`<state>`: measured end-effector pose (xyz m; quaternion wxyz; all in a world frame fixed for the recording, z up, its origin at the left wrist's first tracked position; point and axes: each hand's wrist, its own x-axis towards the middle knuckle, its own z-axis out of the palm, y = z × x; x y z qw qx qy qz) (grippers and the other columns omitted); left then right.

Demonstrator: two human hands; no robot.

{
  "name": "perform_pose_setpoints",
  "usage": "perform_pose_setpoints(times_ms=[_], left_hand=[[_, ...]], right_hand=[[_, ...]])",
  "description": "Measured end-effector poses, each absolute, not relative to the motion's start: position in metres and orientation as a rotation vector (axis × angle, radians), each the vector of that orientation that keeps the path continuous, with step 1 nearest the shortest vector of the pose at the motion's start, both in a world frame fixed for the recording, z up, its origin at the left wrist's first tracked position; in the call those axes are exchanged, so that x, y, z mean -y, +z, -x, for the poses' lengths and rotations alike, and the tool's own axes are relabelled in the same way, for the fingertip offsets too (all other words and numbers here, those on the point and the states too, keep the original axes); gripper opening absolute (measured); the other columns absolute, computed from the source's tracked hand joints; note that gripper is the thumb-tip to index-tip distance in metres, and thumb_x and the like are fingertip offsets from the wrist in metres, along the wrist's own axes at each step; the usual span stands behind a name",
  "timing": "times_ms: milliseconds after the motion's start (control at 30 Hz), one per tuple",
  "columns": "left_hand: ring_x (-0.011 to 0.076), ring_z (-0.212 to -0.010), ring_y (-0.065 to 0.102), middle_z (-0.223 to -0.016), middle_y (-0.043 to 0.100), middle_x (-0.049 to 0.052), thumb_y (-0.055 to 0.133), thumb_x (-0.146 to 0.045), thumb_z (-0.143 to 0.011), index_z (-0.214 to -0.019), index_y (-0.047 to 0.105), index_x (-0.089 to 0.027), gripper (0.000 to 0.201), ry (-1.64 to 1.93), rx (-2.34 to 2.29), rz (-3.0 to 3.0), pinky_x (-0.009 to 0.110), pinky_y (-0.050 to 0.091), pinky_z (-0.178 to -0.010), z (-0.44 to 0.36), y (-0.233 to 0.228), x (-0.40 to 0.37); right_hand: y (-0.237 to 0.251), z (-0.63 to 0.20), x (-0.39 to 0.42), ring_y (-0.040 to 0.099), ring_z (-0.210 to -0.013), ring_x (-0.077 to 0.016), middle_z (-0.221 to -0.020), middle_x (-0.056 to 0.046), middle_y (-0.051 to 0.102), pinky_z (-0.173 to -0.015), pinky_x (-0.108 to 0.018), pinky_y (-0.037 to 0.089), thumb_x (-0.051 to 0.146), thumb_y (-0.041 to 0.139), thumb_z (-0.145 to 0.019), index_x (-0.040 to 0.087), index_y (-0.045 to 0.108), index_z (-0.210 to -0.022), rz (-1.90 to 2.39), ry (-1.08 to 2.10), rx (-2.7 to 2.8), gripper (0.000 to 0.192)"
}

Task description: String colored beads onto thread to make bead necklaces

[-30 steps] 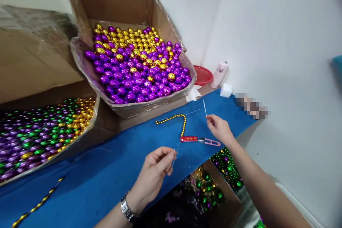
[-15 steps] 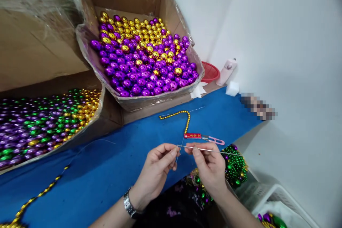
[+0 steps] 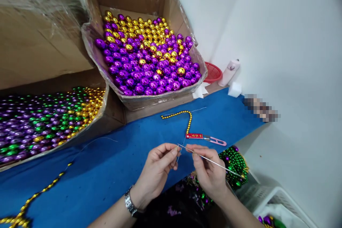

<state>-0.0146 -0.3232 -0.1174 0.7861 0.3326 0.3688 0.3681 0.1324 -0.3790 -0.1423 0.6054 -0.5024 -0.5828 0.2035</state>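
Left hand (image 3: 157, 165): fingertips pinch thread (image 3: 178, 154) end. Right hand (image 3: 208, 171): pinches long needle (image 3: 211, 161) above blue table (image 3: 107, 171). Gold bead string (image 3: 184, 119) lies beyond; threading apparently unfinished.

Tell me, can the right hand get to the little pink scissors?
Probably yes. The pink scissors lie just beyond the right hand on the blue cloth, nothing between, though that hand is pinching a long needle.

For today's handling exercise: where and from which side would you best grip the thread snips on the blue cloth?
Grip the thread snips probably by the red-labelled middle, from above: they lie flat, pink loop end pointing right, with bare blue cloth both sides.
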Motion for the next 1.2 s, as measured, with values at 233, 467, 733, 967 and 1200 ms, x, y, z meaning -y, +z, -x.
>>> perform_pose_setpoints(times_ms=[233, 467, 733, 967, 1200], left_hand=[[0.0075, -0.056, 0.046, -0.072, 0.058, 0.002, 0.069, -0.023, -0.076, -0.082, 0.067, -0.013, 0.012, 0.796, -0.795, -0.694, 0.022, 0.041, -0.055, 0.0137, -0.1161, 0.3224], [0.0072, -0.055, 0.046, -0.072, 0.060, 0.002, 0.069, -0.023, -0.075, -0.081, 0.067, -0.013, 0.012, 0.803, -0.793, -0.666, 0.022, 0.041, -0.054, 0.0131, -0.1166, 0.3221], [0.0070, -0.054, 0.046, -0.071, 0.060, 0.003, 0.073, -0.024, -0.071, -0.080, 0.068, -0.012, 0.015, 0.795, -0.786, -0.585, 0.022, 0.041, -0.053, 0.0108, -0.1173, 0.3219], [0.0059, -0.054, 0.046, -0.069, 0.059, 0.001, 0.074, -0.023, -0.071, -0.081, 0.069, -0.013, 0.015, 0.740, -0.742, -0.515, 0.021, 0.042, -0.054, 0.0098, -0.1205, 0.3204], [0.0049, -0.052, 0.045, -0.065, 0.056, 0.000, 0.072, -0.022, -0.074, -0.081, 0.068, -0.012, 0.013, 0.724, -0.707, -0.473, 0.019, 0.041, -0.052, 0.0089, -0.1200, 0.3193]], right_hand=[[-0.1417, -0.1329, 0.3795, 0.063, -0.100, -0.0191, -0.106, -0.003, 0.067, -0.081, -0.037, 0.055, 0.003, 0.053, -0.083, 0.026, 0.054, -0.106, 1.158, 0.438, 1.389, 0.033], [-0.1450, -0.1330, 0.3789, 0.064, -0.100, -0.0190, -0.107, -0.003, 0.067, -0.082, -0.038, 0.055, 0.003, 0.053, -0.083, 0.026, 0.054, -0.106, 1.160, 0.428, 1.398, 0.033], [-0.1474, -0.1333, 0.3802, 0.064, -0.100, -0.0199, -0.106, -0.005, 0.068, -0.083, -0.039, 0.055, 0.003, 0.054, -0.082, 0.025, 0.054, -0.108, 1.174, 0.371, 1.439, 0.034], [-0.1452, -0.1331, 0.3805, 0.063, -0.101, -0.0190, -0.106, -0.004, 0.067, -0.083, -0.038, 0.054, 0.000, 0.055, -0.080, 0.026, 0.054, -0.110, 1.152, 0.320, 1.487, 0.040], [-0.1439, -0.1334, 0.3783, 0.062, -0.101, -0.0187, -0.108, -0.004, 0.066, -0.083, -0.038, 0.053, -0.003, 0.055, -0.079, 0.027, 0.052, -0.113, 1.120, 0.315, 1.532, 0.045]])
